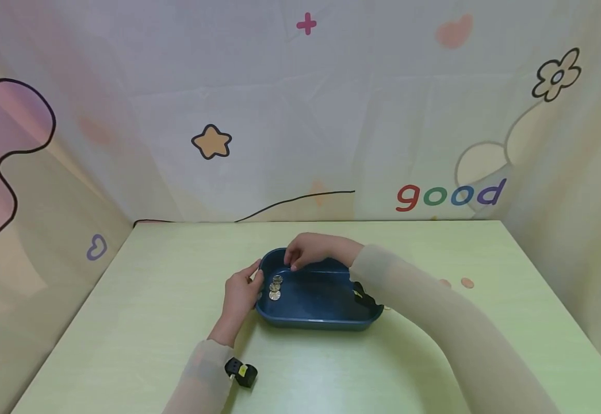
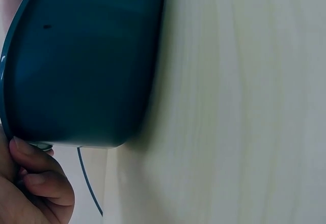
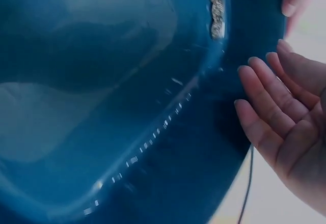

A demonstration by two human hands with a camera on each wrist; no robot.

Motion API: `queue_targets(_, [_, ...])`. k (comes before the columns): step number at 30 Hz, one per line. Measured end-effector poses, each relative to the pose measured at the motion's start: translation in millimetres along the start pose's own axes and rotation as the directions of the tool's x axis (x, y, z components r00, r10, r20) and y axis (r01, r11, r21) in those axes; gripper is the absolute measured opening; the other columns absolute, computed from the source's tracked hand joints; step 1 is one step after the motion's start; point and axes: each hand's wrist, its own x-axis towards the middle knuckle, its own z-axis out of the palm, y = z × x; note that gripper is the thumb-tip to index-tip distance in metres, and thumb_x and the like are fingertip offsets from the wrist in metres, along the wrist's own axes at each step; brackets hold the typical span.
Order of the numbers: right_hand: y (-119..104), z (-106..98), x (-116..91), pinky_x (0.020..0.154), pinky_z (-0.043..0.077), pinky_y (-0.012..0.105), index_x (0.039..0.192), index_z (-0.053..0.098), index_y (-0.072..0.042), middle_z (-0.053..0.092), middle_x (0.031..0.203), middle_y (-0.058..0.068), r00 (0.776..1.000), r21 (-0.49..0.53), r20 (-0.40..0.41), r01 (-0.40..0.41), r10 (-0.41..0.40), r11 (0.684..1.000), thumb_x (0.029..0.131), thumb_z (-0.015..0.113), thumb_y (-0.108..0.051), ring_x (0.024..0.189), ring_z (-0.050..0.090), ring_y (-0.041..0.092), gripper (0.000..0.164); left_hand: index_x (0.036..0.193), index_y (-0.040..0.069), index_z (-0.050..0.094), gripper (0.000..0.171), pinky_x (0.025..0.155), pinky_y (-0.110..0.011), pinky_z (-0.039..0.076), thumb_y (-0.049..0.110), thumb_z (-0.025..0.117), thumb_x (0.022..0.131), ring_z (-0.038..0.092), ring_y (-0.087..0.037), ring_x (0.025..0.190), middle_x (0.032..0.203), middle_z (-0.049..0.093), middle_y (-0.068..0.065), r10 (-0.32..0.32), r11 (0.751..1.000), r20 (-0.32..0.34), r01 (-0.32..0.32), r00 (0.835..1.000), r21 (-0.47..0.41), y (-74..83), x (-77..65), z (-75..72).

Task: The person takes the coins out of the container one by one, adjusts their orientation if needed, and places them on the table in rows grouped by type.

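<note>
Looks partway to me: silvery coins (image 1: 275, 287) sit in the left end of the blue tray (image 1: 316, 299), coppery discs (image 1: 467, 283) lie off right on the same bench (image 1: 124, 322), left grip (image 1: 241, 290) pinches the rim, right grip (image 1: 310, 249) hangs loose above, seemingly holding nothing.

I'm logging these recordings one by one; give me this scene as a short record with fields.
Container: blue tray on the table
Left hand: grips the tray's left end
Right hand: over the tray's far left part, nothing visibly held
Coins: in a row inside, left end
Discs: pinkish, on the table, right of the tray
</note>
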Motion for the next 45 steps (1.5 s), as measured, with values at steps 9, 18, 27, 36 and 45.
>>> queue_targets(9, [-4, 22, 18, 0.085, 0.059, 0.029, 0.122, 0.070, 0.002, 0.074, 0.116, 0.018, 0.996, 0.060, -0.031, -0.080, 0.082, 0.995, 0.098, 0.064, -0.008, 0.091, 0.074, 0.021, 0.026, 0.141, 0.007, 0.062, 0.041, 0.044, -0.020, 0.038, 0.017, 0.057, 0.101, 0.040, -0.007, 0.039, 0.052, 0.038, 0.005, -0.001, 1.000, -0.010, 0.001, 1.000, 0.007, 0.2, 0.9, -0.9])
queue_targets(18, [-6, 39, 28, 0.078, 0.059, 0.026, 0.124, 0.069, 0.003, 0.076, 0.112, 0.018, 0.989, 0.048, -0.084, -0.116, 0.120, 0.992, 0.097, 0.066, -0.006, 0.084, 0.075, 0.022, 0.029, 0.141, 0.008, 0.062, 0.041, 0.044, -0.020, 0.038, 0.017, 0.057, 0.101, 0.039, -0.007, 0.039, 0.052, 0.038, 0.006, 0.010, 1.000, -0.015, -0.010, 1.000, 0.027, 2.1, 1.5, -1.3])
queue_targets(27, [-6, 45, 34, 0.071, 0.057, 0.024, 0.122, 0.070, 0.002, 0.077, 0.106, 0.015, 0.977, 0.087, -0.122, -0.163, 0.172, 0.983, 0.097, 0.067, -0.008, 0.074, 0.072, 0.017, 0.028, 0.142, 0.008, 0.061, 0.041, 0.045, -0.020, 0.037, 0.017, 0.055, 0.102, 0.039, -0.008, 0.041, 0.052, 0.039, 0.005, -0.004, 0.999, -0.014, 0.005, 1.000, 0.034, 3.7, 2.6, -1.4])
queue_targets(36, [0, 54, 40, 0.064, 0.054, 0.023, 0.114, 0.071, 0.001, 0.075, 0.097, 0.014, 0.977, 0.126, -0.131, -0.150, 0.166, 0.981, 0.095, 0.069, -0.009, 0.067, 0.062, 0.011, 0.021, 0.142, 0.008, 0.061, 0.042, 0.046, -0.021, 0.037, 0.017, 0.054, 0.102, 0.040, -0.008, 0.042, 0.053, 0.038, 0.005, -0.007, 0.999, -0.017, 0.008, 1.000, 0.038, 2.0, 1.6, -0.9])
queue_targets(45, [-4, 58, 47, 0.058, 0.045, 0.020, 0.091, 0.071, -0.002, 0.065, 0.076, 0.004, 0.974, 0.061, -0.133, -0.177, 0.183, 0.982, 0.090, 0.076, -0.009, 0.060, 0.056, 0.009, 0.009, 0.141, 0.007, 0.061, 0.042, 0.046, -0.021, 0.037, 0.018, 0.056, 0.101, 0.039, -0.008, 0.041, 0.053, 0.038, 0.005, 0.001, 1.000, -0.015, -0.001, 1.000, 0.031, 1.2, -0.5, 0.0])
